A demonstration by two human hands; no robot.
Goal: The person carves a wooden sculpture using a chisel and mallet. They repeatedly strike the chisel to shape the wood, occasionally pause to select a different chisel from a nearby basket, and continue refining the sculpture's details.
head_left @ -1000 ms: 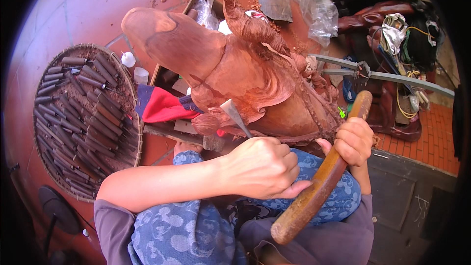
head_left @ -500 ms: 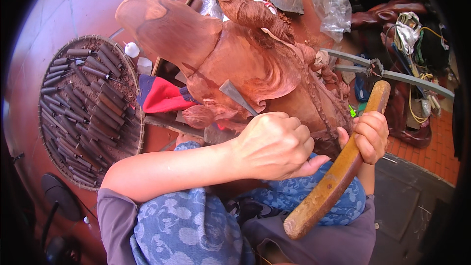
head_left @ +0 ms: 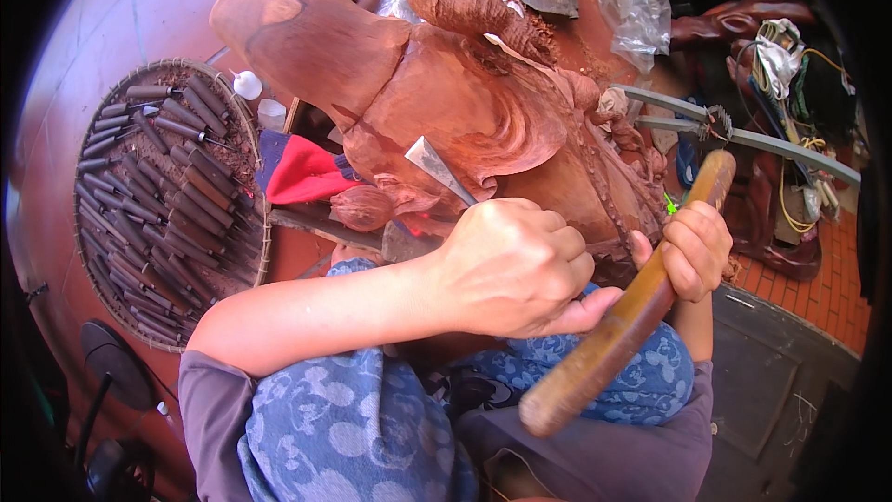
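My left hand is closed around a chisel, its thumb stretched toward the right. The chisel's flat metal blade points up and left over a large reddish-brown wood carving; the fist hides its handle, and whether the tip touches the wood I cannot tell. A curved, yellow-brown wooden club is gripped by my right hand near its upper end. It slants down to the left, its lower end over my lap, passing close by the left thumb. The carving has a smooth rounded part and swirling folds.
At the left, a round woven basket holds many dark-handled carving tools. A red and navy cloth lies beside the carving. Grey metal bars stick out at the right. Beyond are clear plastic and dark red carved wood.
The club's lower end has swung slightly left and up, and is blurred. The chisel blade has shifted a little up and left, now catching light. Both grips stay the same.
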